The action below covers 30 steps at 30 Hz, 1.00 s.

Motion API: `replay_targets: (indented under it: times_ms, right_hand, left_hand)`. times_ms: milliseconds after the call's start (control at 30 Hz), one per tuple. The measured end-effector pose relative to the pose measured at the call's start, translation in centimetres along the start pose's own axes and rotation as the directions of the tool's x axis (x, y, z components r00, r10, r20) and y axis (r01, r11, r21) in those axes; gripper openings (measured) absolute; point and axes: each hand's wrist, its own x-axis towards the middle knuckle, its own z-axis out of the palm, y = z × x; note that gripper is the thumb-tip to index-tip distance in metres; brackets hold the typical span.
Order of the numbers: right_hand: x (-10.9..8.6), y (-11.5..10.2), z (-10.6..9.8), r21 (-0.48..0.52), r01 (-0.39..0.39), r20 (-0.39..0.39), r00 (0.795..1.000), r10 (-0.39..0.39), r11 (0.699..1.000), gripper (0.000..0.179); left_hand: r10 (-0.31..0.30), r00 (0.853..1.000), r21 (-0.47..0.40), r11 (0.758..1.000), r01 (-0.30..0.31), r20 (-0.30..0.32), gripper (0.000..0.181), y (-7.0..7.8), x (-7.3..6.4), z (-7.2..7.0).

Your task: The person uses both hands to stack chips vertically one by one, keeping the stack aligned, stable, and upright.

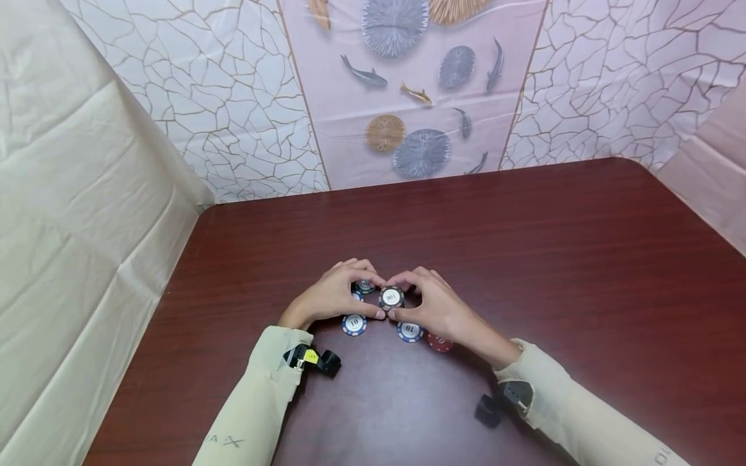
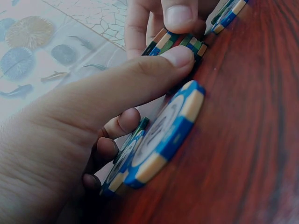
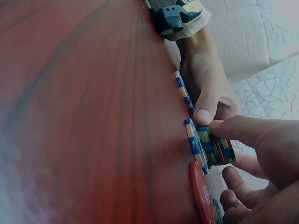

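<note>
A stack of poker chips (image 1: 391, 298), topped by a black chip marked 100, stands on the table between my hands. My left hand (image 1: 333, 292) holds its left side between thumb and index finger. From the other side my right hand (image 1: 436, 304) grips the same stack with thumb and curled fingers. Blue, green and red edges show along the stack (image 3: 217, 147) in the right wrist view. A blue 10 chip (image 1: 354, 324) lies flat by my left thumb; another blue chip (image 1: 410, 331) lies under my right thumb. Beneath my left fingers is a green chip (image 1: 365, 285).
A red chip (image 1: 440, 343) lies by the right wrist, partly covered by the hand. The dark red wooden table (image 1: 553, 259) reaches back to a patterned cloth wall (image 1: 245, 103). Pale cloth (image 1: 76, 226) hangs along the left side.
</note>
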Motion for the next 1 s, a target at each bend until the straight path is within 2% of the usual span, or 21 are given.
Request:
replay_targets:
  times_ms: [267,500,633,867,1000]
  right_hand:
    - [-0.1,0.2,-1.8,0.055,-0.007,0.015,1.0,0.006,0.998,0.048]
    - [-1.4,0.5,-4.4,0.137,-0.028,0.02,0.999,0.025,0.99,0.043]
    - [-2.5,1.0,-5.5,0.111,-0.06,0.043,0.998,0.055,0.992,0.042]
    - [-4.5,1.9,-7.3,0.095,-0.068,0.083,0.995,0.06,0.993,0.041]
    - [-5.5,2.4,-8.3,0.025,-0.066,0.094,0.994,0.063,0.998,0.039]
  left_hand:
    - [0.008,1.0,-0.006,1.0,-0.008,0.002,0.041,0.0,0.4,0.2]
    - [-0.015,1.0,-0.026,1.0,0.016,0.007,0.04,-0.2,0.1,0.2]
    - [-0.02,1.0,-0.032,0.999,0.02,0.001,0.04,-0.2,-0.1,0.2]
    - [-0.009,1.0,-0.026,1.0,0.009,0.001,0.041,-0.3,-0.1,0.2]
    - [-0.011,1.0,-0.021,1.0,0.01,-0.001,0.041,-0.2,0.1,0.2]
